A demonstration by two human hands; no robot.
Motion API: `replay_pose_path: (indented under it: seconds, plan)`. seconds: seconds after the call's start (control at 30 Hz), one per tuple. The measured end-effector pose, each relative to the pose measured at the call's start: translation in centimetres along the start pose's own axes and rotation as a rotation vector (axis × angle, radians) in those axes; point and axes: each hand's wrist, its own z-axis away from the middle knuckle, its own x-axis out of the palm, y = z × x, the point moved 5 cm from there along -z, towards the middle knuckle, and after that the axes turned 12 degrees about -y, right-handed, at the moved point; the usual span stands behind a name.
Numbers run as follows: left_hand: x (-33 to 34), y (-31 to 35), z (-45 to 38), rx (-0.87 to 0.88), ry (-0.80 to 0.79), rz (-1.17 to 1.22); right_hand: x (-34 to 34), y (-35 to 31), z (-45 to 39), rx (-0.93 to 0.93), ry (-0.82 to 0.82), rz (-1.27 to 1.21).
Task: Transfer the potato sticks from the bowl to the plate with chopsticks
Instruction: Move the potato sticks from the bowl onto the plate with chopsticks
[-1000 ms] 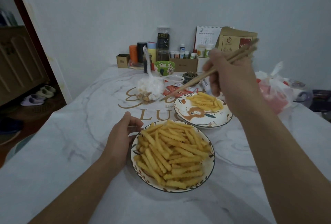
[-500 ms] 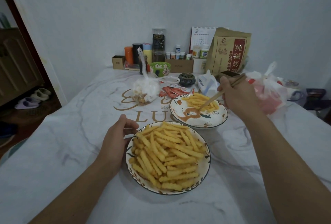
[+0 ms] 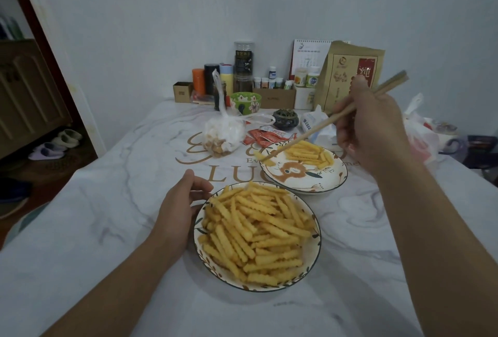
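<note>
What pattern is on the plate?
White plate with an orange-brown animal figure and leaf sprigs; head view.

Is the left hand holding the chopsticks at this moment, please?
No, the chopsticks are gripped by the right hand, while the left hand rests against the rim of the bowl.

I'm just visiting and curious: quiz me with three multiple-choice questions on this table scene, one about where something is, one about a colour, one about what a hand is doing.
1. Where is the plate relative to the bowl?
A. Beyond it, to the right
B. Nearer the camera
C. Stacked under it

2. What colour is the small flowered cup at the back?
A. Red
B. Green
C. Black

3. What is the right hand doing?
A. Lying flat on the table
B. Holding a spoon
C. Gripping chopsticks

Answers: 1 A, the plate lies farther off and rightward; 2 B, its outside is green; 3 C, fingers curl round the sticks, whose tips are over the plate.
</note>
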Motion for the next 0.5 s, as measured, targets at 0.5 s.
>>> replay_pose_path:
  seconds: [0.5]
  plan:
    - [0.2,0.3,0.4,0.011,-0.024,-0.003,9.2,-4.0,6.2,0.006,-0.427,0.364]
